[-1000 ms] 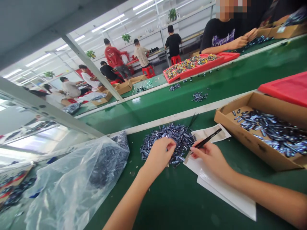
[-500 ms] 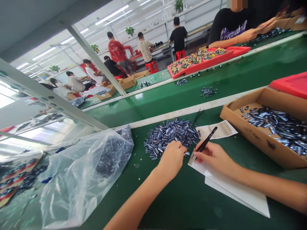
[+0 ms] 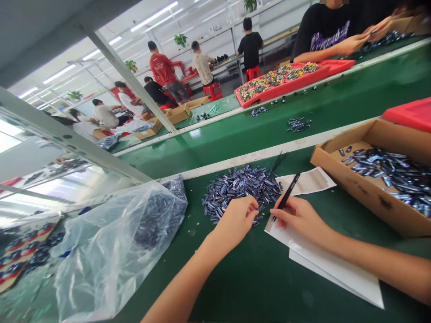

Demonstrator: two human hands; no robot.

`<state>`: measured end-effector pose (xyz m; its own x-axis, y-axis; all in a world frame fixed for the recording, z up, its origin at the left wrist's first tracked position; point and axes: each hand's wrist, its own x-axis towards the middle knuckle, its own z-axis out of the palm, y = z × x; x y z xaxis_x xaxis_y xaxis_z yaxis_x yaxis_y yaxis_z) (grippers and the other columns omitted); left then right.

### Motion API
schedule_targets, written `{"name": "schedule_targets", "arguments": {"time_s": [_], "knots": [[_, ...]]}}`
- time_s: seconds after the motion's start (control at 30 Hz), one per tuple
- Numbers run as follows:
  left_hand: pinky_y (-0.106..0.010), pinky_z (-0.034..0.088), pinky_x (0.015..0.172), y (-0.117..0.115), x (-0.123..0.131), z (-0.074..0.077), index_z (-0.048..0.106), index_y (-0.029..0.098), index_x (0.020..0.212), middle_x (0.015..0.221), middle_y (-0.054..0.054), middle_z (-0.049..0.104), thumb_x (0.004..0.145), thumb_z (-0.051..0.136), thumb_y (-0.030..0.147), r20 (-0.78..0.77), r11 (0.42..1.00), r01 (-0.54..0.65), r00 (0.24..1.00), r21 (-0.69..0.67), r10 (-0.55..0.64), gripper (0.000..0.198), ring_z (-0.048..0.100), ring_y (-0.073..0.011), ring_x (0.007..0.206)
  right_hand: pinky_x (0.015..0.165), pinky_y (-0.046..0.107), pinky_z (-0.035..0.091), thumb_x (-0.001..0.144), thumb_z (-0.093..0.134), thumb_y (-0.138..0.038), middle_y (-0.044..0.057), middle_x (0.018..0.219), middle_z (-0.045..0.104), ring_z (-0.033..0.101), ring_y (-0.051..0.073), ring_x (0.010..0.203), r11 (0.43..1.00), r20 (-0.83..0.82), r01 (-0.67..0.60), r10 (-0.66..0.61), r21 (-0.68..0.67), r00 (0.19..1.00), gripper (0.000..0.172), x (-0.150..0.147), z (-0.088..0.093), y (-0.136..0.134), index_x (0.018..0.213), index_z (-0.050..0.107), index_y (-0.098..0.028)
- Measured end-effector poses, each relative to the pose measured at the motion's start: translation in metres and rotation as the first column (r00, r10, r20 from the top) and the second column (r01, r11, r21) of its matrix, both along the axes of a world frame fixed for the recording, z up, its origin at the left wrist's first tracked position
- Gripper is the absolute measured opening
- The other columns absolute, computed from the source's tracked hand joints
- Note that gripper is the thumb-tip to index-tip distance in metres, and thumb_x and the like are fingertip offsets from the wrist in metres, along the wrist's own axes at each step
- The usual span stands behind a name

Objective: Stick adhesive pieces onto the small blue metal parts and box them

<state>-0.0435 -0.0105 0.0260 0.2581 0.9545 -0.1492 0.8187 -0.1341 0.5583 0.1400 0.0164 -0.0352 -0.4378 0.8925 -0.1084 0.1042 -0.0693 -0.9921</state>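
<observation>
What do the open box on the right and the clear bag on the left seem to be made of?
The box looks like plain brown cardboard, matte, with dark scuffs on its front wall. The bag looks like thin clear plastic film, possibly polyethylene, glossy, with creases catching the light and dark parts showing through.

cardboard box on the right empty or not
Not empty: the cardboard box holds a heap of small dark cylindrical parts across its floor.

Dark blue capacitors (image 3: pixel 240 190) with silver stripes lie on green matting (image 3: pixel 269 287).
</observation>
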Motion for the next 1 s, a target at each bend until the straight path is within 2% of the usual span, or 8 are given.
{"name": "schedule_targets", "arguments": {"time_s": [0.1, 0.17, 0.3, 0.4, 0.57, 0.77, 0.9, 1.0], "knots": [[-0.023, 0.049, 0.066, -0.018, 0.005, -0.006, 0.058, 0.014, 0.103, 0.074, -0.001, 0.062, 0.083, 0.05, 0.015, 0.289, 0.968, -0.172, 0.932, -0.184, 0.221, 0.021, 0.062, -0.0119, 0.066, 0.05, 0.027, 0.044, 0.082, 0.06, -0.031, -0.003, 0.053, 0.06, 0.058, 0.015, 0.048, 1.0, 0.036, 0.003, -0.004, 0.022, 0.999, 0.015, 0.0, -0.002, -0.001, 0.074, 0.054, -0.019], [-0.023, 0.051, 0.063, -0.028, 0.011, -0.017, 0.059, 0.012, 0.1, 0.072, -0.001, 0.06, 0.082, 0.051, 0.015, 0.386, 0.926, -0.197, 0.866, -0.321, 0.318, 0.021, 0.062, -0.0118, 0.063, 0.05, 0.027, 0.044, 0.083, 0.059, -0.03, -0.002, 0.053, 0.06, 0.059, 0.015, 0.048, 0.999, 0.075, 0.007, -0.011, 0.045, 0.997, 0.015, -0.001, -0.002, -0.001, 0.073, 0.054, -0.019], [-0.023, 0.051, 0.058, -0.037, 0.02, -0.037, 0.06, 0.01, 0.098, 0.068, 0.0, 0.058, 0.079, 0.052, 0.012, 0.458, 0.859, -0.228, 0.768, -0.458, 0.448, 0.021, 0.061, -0.0109, 0.057, 0.053, 0.028, 0.044, 0.084, 0.057, -0.03, -0.002, 0.052, 0.062, 0.06, 0.016, 0.05, 0.996, 0.173, 0.011, -0.026, 0.088, 0.985, 0.015, -0.002, -0.001, 0.0, 0.074, 0.056, -0.019], [-0.022, 0.052, 0.055, -0.036, 0.023, -0.041, 0.058, 0.009, 0.096, 0.066, 0.001, 0.056, 0.077, 0.053, 0.011, 0.481, 0.822, -0.255, 0.708, -0.509, 0.517, 0.02, 0.061, -0.0103, 0.054, 0.054, 0.027, 0.043, 0.084, 0.057, -0.029, -0.002, 0.052, 0.062, 0.06, 0.016, 0.05, 0.994, 0.205, -0.002, -0.02, 0.11, 0.978, 0.015, -0.003, -0.001, 0.0, 0.073, 0.056, -0.019], [-0.022, 0.053, 0.055, -0.032, 0.023, -0.036, 0.058, 0.007, 0.091, 0.063, 0.001, 0.055, 0.076, 0.055, 0.009, 0.48, 0.788, -0.254, 0.676, -0.56, 0.559, 0.015, 0.061, -0.0105, 0.053, 0.054, 0.028, 0.044, 0.083, 0.058, -0.029, -0.002, 0.052, 0.061, 0.059, 0.016, 0.051, 0.993, 0.202, -0.013, -0.011, 0.118, 0.979, 0.015, -0.004, -0.001, -0.001, 0.071, 0.056, -0.019], [-0.021, 0.053, 0.055, -0.034, 0.022, -0.036, 0.059, 0.007, 0.088, 0.063, 0.001, 0.056, 0.077, 0.053, 0.008, 0.487, 0.785, -0.251, 0.667, -0.566, 0.564, 0.013, 0.062, -0.0103, 0.054, 0.058, 0.028, 0.048, 0.081, 0.062, -0.034, 0.0, 0.06, 0.065, 0.062, 0.016, 0.057, 0.999, 0.094, 0.046, -0.048, 0.015, 0.994, 0.018, -0.001, 0.003, -0.003, 0.073, 0.056, -0.018], [-0.021, 0.054, 0.056, -0.036, 0.026, -0.039, 0.059, 0.007, 0.084, 0.061, 0.001, 0.055, 0.076, 0.056, 0.009, 0.54, 0.785, -0.235, 0.612, -0.574, 0.578, 0.008, 0.062, -0.0105, 0.055, 0.065, 0.031, 0.05, 0.079, 0.063, -0.033, 0.003, 0.069, 0.068, 0.065, 0.019, 0.068, 0.999, 0.03, 0.047, -0.046, -0.006, 0.998, 0.017, -0.001, 0.005, -0.005, 0.072, 0.057, -0.018], [-0.022, 0.054, 0.056, -0.036, 0.028, -0.042, 0.058, 0.007, 0.083, 0.06, 0.001, 0.055, 0.076, 0.057, 0.009, 0.565, 0.777, -0.235, 0.569, -0.584, 0.597, 0.008, 0.062, -0.0104, 0.054, 0.066, 0.031, 0.049, 0.079, 0.062, -0.032, 0.003, 0.07, 0.068, 0.064, 0.019, 0.069, 1.0, 0.024, 0.023, -0.023, -0.001, 0.999, 0.016, -0.001, 0.004, -0.007, 0.072, 0.058, -0.019]]}}
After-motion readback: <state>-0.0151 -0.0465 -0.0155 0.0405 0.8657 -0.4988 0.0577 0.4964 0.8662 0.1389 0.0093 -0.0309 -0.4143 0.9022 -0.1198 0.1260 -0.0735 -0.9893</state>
